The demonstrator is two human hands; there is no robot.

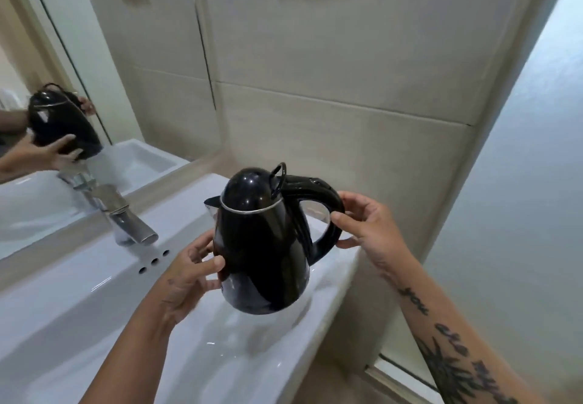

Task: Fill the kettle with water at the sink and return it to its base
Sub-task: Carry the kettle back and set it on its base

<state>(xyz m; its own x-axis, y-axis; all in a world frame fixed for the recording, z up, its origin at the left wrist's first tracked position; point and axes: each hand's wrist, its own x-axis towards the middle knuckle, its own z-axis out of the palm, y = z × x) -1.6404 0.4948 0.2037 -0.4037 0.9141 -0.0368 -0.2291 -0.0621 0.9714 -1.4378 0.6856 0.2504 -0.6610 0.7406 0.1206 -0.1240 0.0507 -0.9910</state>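
Two bare hands hold a black electric kettle (pixel 263 255) in the air above a white rectangular sink (pixel 94 309). The right hand (pixel 367 223) is at the kettle's looped handle, its fingers (pixel 339 219) curled around the outer curve of the loop and closed on it. The left hand (pixel 186 277) steadies the opposite side of the body, fingers spread and pressed against the lower wall, thumb across the front.

Beyond the left fingers, up and to the left, a chrome faucet (pixel 126 220) reaches out over the basin, its spout well apart from the kettle. Three small overflow holes (pixel 154 261) sit in the basin's back wall, just past the left fingertips. A mirror (pixel 47 88) behind the faucet reflects the kettle and both hands. Beige wall tiles (pixel 315 88) rise behind the kettle, and a frosted glass panel (pixel 520 214) stands beyond the right hand. Nothing lies between the kettle and the faucet.

The kettle's long axis runs roughly upright, tilted slightly so the base swings toward the right. Its short spout (pixel 210 203) points left toward the faucet, and the handle points right. The domed lid (pixel 249 189) is closed, with a ring pull (pixel 278 179) standing at its top. The right forearm carries dark tattoos (pixel 448 350)
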